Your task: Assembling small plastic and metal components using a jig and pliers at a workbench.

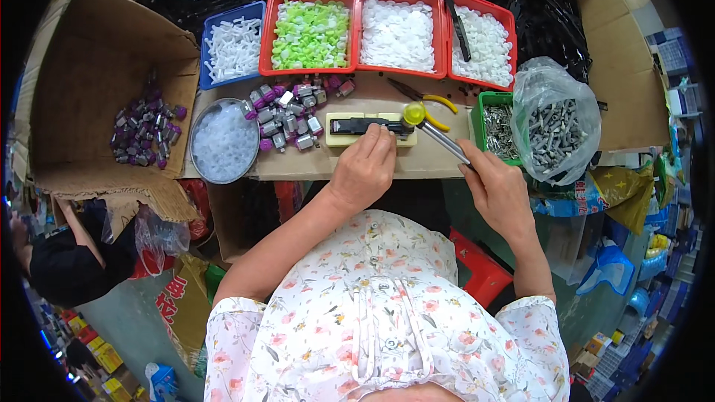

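Observation:
My left hand (363, 167) reaches in with its fingers together, pressing on a long black plastic part (351, 126). That part lies in a cream-coloured block (337, 141) near the table's front edge; my fingertips cover some of it. In my right hand (497, 187) is a small hammer (413, 113) with a round yellow head and a metal handle. Its head hovers over or rests on the block's right end; I cannot tell which. Just behind lie pliers (432, 100) with yellow handles. To the left sits a pile of small motors (302, 104) with purple ends.
Along the back stand a blue bin (205, 45) of white pins and red bins (266, 37) of green and white pieces. A round dish (194, 167), a green bin (477, 123) of metal pieces and a plastic bag (547, 78) flank the block. More motors fill a cardboard box (89, 52).

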Demonstrator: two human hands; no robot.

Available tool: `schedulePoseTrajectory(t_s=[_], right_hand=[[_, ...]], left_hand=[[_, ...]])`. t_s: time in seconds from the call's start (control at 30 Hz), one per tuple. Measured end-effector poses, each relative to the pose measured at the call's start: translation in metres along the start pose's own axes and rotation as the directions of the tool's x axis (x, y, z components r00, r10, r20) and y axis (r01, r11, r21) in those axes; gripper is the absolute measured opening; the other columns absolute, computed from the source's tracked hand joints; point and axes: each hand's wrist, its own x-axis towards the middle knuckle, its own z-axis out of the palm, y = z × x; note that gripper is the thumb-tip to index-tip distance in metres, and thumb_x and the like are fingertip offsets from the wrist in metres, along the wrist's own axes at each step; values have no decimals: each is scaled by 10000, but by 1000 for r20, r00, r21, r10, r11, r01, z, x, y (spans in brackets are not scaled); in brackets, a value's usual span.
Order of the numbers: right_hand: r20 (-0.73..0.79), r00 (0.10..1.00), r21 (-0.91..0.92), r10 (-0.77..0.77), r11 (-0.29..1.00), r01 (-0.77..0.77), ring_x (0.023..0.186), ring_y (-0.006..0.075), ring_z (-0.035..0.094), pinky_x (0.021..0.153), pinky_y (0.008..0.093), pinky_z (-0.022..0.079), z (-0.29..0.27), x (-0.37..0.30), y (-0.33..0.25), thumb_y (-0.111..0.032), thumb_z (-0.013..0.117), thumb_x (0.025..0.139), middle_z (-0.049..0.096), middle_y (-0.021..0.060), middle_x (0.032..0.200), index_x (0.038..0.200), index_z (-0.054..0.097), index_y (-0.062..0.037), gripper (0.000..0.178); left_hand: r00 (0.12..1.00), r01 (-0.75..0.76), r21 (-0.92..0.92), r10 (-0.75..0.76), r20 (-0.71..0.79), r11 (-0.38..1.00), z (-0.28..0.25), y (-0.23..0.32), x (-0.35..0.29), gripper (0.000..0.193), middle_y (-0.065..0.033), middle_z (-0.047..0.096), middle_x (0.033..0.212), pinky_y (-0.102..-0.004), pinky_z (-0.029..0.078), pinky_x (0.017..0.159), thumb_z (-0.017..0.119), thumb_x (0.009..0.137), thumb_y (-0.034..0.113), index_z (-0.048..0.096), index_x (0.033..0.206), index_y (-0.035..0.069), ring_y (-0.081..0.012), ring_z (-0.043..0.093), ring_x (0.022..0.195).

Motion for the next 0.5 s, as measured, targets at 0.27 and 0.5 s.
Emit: schedulePoseTrajectory(t_s=[0.27, 0.5], right_hand=[[-243, 945, 208, -220, 939, 272, 838, 393, 688, 708, 388, 550, 16, 29, -23, 17, 656, 882, 688, 214, 1045, 1275, 605, -10, 398], [-358, 895, 229, -265, 904, 360, 709, 391, 654, 623, 450, 524, 19, 36, -27, -77, 667, 903, 666, 186, 860, 1286, 608, -48, 388]], left_hand=[[1000, -24, -14, 24, -6, 1000, 3, 0, -5, 319, -200, 638, 1047, -316, 558, 842, 601, 771, 58, 662, 1031, -115, -338, 624, 1086], [995, -53, 15, 55, -78, 998, 5, -1, -7, 332, -203, 623, 1092, -306, 559, 798, 609, 766, 70, 663, 1031, -122, -327, 619, 1096]])
